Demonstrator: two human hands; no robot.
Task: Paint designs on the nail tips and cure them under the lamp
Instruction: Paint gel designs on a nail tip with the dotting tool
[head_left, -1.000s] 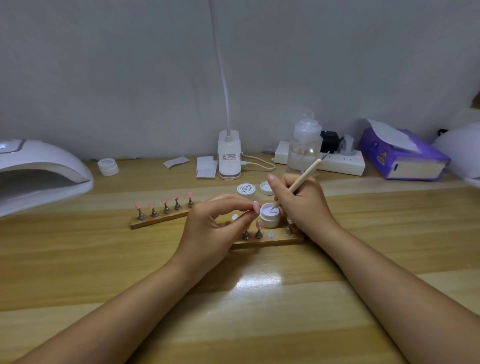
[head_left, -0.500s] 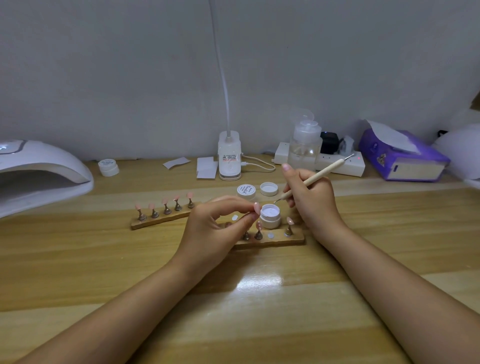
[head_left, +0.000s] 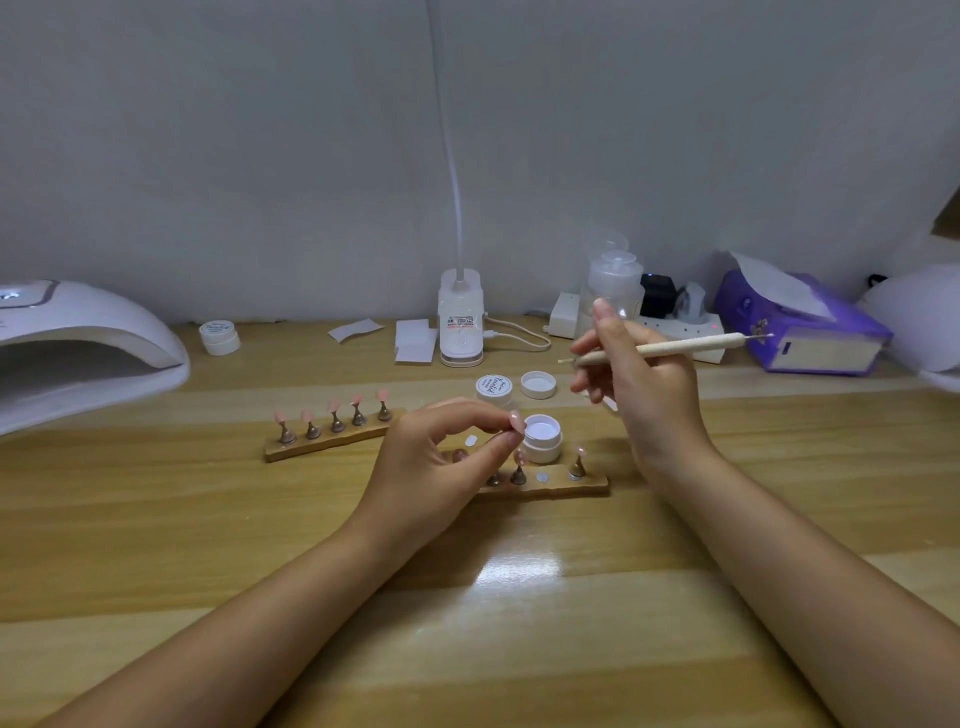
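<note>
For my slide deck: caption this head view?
Left hand pinches a nail tip; right hand lifts the dotting tool above the open jar.

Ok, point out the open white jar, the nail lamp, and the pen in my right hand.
open white jar (head_left: 542, 439), head view, on its front rim.
nail lamp (head_left: 93, 332), head view, on its white dome.
pen (head_left: 691, 345), head view, on the middle of its shaft.

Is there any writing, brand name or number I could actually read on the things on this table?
Closed white jar lid: cursive script, perhaps "Painted", not sure.
White jar at back left: cursive script, too blurred to read.
Desk lamp base: a label with red and dark print, too small to read.
Purple tissue box: small motifs, no legible words.
Nothing else bears readable text.
</note>
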